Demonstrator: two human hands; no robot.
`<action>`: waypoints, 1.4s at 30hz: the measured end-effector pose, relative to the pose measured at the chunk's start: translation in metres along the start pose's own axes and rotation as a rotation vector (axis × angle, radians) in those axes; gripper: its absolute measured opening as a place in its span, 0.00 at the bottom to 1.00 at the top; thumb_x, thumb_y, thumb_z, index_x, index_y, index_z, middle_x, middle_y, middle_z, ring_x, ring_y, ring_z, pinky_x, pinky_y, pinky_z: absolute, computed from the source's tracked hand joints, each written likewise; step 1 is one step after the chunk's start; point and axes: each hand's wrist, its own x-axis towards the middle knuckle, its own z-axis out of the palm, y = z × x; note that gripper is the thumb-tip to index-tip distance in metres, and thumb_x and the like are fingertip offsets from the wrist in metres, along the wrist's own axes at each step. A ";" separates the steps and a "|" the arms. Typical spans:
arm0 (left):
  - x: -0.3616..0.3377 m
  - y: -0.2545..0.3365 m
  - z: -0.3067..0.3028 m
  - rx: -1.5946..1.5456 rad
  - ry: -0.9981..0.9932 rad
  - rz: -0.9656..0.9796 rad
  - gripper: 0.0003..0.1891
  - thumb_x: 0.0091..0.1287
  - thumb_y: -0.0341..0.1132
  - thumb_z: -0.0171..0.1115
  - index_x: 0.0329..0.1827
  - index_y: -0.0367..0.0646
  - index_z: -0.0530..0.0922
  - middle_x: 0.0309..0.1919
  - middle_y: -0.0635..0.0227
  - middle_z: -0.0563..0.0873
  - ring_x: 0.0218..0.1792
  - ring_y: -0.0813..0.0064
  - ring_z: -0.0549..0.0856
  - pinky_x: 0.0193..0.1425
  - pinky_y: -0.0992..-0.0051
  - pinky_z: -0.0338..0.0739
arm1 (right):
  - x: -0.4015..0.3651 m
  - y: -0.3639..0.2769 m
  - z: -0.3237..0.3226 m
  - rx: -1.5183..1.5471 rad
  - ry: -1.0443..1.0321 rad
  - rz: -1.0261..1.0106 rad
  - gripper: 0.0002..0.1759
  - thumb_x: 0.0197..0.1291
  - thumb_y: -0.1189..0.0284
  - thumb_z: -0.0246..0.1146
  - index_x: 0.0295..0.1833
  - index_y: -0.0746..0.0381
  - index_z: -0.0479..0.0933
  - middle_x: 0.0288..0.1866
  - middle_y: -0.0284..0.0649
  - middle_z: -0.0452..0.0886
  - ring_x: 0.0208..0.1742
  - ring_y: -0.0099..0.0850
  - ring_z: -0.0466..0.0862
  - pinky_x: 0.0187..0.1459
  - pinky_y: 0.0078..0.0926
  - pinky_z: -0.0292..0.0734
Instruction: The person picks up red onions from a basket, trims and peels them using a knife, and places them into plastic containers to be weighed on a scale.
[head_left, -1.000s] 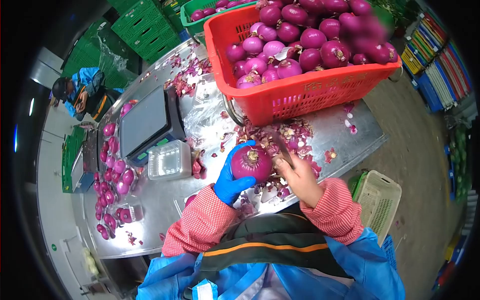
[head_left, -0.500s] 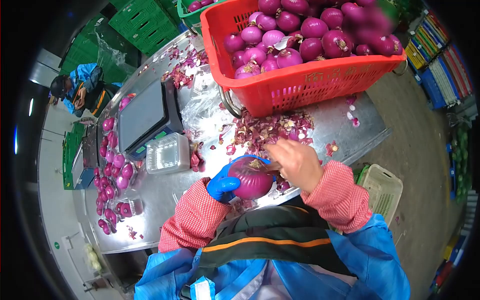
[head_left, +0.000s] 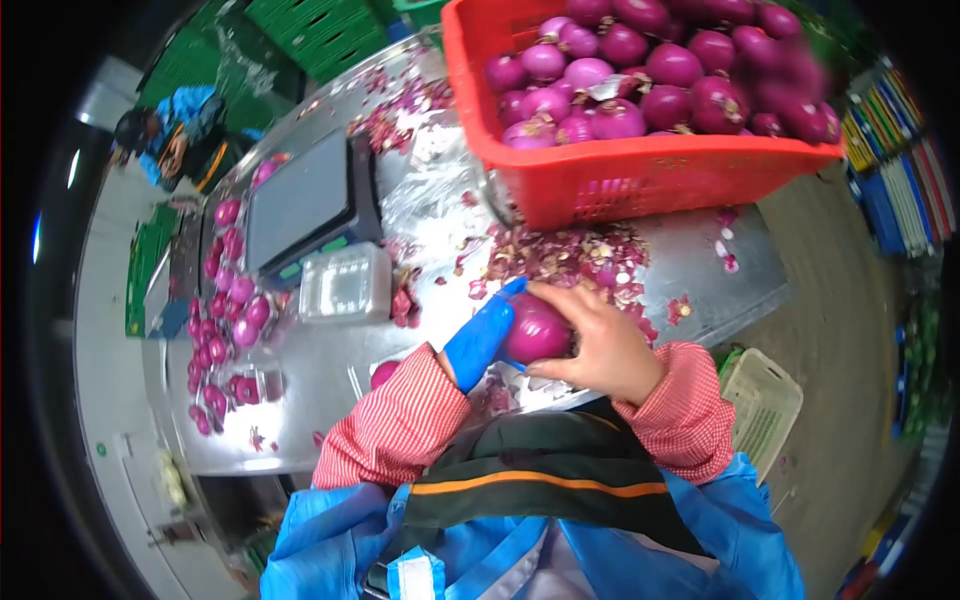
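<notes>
A red plastic basket [head_left: 640, 175] stands at the far right of the table, heaped with purple-red onions [head_left: 665, 105], some with dry skin still on. Left of it, a clear plastic tray [head_left: 345, 285] lies just in front of a weighing scale [head_left: 305, 205]; I cannot tell what the tray holds. At the near edge, the person grips a single red onion [head_left: 537, 330] between both hands, just above the table. The left hand [head_left: 480, 340], in a blue glove, cups it from the left with fingers pressed together, and the bare right hand [head_left: 600, 345] wraps over it from the right, fingers curled. The steel table [head_left: 320, 400] is strewn with onion skins [head_left: 570, 255], thickest between the basket and the hands. A line of peeled onions [head_left: 225, 310] runs along its left side. Green crates [head_left: 315, 25] are stacked at the far left, where a co-worker in blue [head_left: 180, 135] bends over. A beige basket [head_left: 765, 400] sits on the floor at the near right.
</notes>
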 end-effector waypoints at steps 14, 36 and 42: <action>-0.143 -0.076 -0.153 1.314 0.372 -0.112 0.36 0.56 0.51 0.73 0.68 0.50 0.76 0.68 0.46 0.74 0.67 0.44 0.73 0.71 0.52 0.69 | 0.028 0.016 0.138 0.524 -0.257 0.228 0.33 0.59 0.57 0.71 0.63 0.66 0.74 0.51 0.48 0.86 0.52 0.35 0.85 0.56 0.32 0.78; -0.210 -0.125 -0.267 1.123 0.496 -0.233 0.15 0.74 0.46 0.56 0.47 0.43 0.81 0.46 0.54 0.83 0.49 0.49 0.83 0.55 0.59 0.79 | 0.060 -0.037 0.244 0.206 -0.346 0.386 0.17 0.66 0.65 0.62 0.52 0.66 0.78 0.30 0.47 0.83 0.28 0.40 0.85 0.34 0.35 0.78; -0.286 -0.149 -0.367 1.208 0.781 -0.305 0.14 0.71 0.45 0.59 0.49 0.45 0.81 0.47 0.55 0.83 0.50 0.50 0.84 0.56 0.58 0.79 | 0.095 -0.066 0.231 -0.182 -0.014 -0.187 0.12 0.60 0.71 0.67 0.48 0.62 0.81 0.37 0.48 0.81 0.36 0.45 0.84 0.37 0.38 0.78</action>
